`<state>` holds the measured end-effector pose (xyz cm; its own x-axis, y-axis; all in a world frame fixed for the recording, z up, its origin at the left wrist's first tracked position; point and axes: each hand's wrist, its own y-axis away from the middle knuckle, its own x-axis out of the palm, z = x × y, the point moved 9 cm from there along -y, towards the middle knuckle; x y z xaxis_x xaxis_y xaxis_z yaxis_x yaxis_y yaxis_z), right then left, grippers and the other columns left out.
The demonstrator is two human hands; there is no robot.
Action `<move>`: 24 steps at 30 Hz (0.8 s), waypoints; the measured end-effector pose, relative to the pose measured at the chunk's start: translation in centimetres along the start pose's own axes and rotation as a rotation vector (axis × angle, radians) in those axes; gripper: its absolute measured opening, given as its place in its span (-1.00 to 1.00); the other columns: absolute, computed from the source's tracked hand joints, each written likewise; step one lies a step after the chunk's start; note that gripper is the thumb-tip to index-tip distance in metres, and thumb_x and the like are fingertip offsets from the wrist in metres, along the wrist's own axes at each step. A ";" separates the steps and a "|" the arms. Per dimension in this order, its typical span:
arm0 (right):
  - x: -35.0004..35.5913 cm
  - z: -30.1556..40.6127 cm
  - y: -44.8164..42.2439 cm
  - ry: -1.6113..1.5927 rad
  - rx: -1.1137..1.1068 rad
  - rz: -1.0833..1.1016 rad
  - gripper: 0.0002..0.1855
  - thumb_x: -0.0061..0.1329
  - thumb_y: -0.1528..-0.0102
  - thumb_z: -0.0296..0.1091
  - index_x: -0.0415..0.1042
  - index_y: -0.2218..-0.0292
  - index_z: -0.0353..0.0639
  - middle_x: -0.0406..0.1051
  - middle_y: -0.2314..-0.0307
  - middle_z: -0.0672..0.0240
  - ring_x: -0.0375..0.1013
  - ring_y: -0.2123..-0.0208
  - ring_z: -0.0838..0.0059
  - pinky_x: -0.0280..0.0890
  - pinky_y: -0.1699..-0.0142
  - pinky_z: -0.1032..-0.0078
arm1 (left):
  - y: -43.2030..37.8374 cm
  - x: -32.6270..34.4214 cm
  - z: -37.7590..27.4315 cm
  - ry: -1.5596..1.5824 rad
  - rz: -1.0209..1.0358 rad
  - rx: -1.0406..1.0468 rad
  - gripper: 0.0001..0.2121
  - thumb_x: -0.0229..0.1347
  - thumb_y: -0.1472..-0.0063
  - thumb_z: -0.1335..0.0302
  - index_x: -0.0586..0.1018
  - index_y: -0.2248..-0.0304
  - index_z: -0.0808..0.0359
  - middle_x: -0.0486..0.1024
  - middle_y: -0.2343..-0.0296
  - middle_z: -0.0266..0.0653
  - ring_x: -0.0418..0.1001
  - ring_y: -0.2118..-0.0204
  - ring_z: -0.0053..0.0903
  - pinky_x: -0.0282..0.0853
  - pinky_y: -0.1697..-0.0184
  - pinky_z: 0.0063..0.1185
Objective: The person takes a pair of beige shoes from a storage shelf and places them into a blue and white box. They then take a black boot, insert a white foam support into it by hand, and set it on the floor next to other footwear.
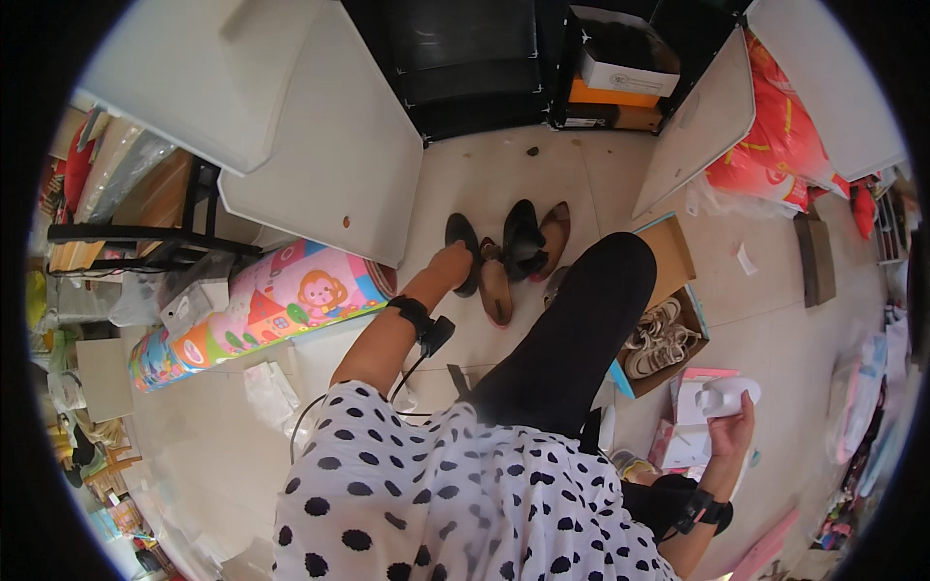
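Note:
My left hand (452, 264) is on a black shoe (462, 231) standing on the tiled floor; its fingers are bent at the shoe's edge, and whether they grip it cannot be told. Just right of it are a brown pointed flat shoe (496, 294), a black shoe (521, 243) and a reddish-brown pointed shoe (556, 236). Out to the right, my right hand (732, 428) holds a white shoe (729, 397) above a pink and white box (686, 439). An open shoebox (699, 309) beside my knee holds beige strappy shoes (662, 340).
Ahead stands a black shoe cabinet (472, 80) with pale doors (349, 160) swung open and boxes (628, 76) on its right side. A rolled cartoon play mat (290, 298) lies left, near a black rack (138, 236). Red bags (781, 145) sit behind the right door.

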<state>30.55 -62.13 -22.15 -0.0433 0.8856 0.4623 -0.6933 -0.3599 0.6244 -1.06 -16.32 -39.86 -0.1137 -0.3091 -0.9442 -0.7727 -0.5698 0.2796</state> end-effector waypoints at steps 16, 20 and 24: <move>-1.3 -2.0 -0.9 -0.050 0.029 -0.083 -0.60 -0.13 -0.02 -0.34 0.17 0.10 -0.25 0.26 0.14 0.20 0.25 0.09 0.26 0.16 0.01 0.20 | -1.5 7.8 -2.2 -0.102 0.626 -0.018 -0.76 -0.03 0.01 0.54 0.49 0.29 0.40 0.42 0.27 -0.03 0.38 0.22 -0.14 0.32 0.20 -0.41; -0.3 -3.0 -1.5 -0.016 0.048 -0.088 -0.60 -0.11 0.00 -0.37 0.18 0.10 -0.23 0.27 0.16 0.21 0.26 0.10 0.27 0.18 0.03 0.21 | -3.6 17.6 4.5 0.271 0.361 -0.409 -0.71 -0.09 -0.06 0.50 0.43 0.19 0.38 0.38 0.22 0.00 0.38 0.22 -0.15 0.32 0.20 -0.42; -0.9 -3.3 -2.1 0.010 0.029 -0.063 -0.57 -0.15 -0.03 -0.28 0.16 0.07 -0.23 0.25 0.13 0.20 0.23 0.07 0.24 0.14 -0.01 0.20 | -4.9 15.8 2.2 -0.072 0.277 -0.214 -0.67 -0.17 -0.12 0.40 0.38 0.16 0.40 0.37 0.20 -0.02 0.34 0.16 -0.23 0.30 0.22 -0.42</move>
<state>29.65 -61.22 -26.00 -0.0077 0.9098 0.4150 -0.6739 -0.3113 0.6700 -0.45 -16.72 -56.54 -0.3503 -0.4246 -0.8349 -0.5586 -0.6207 0.5501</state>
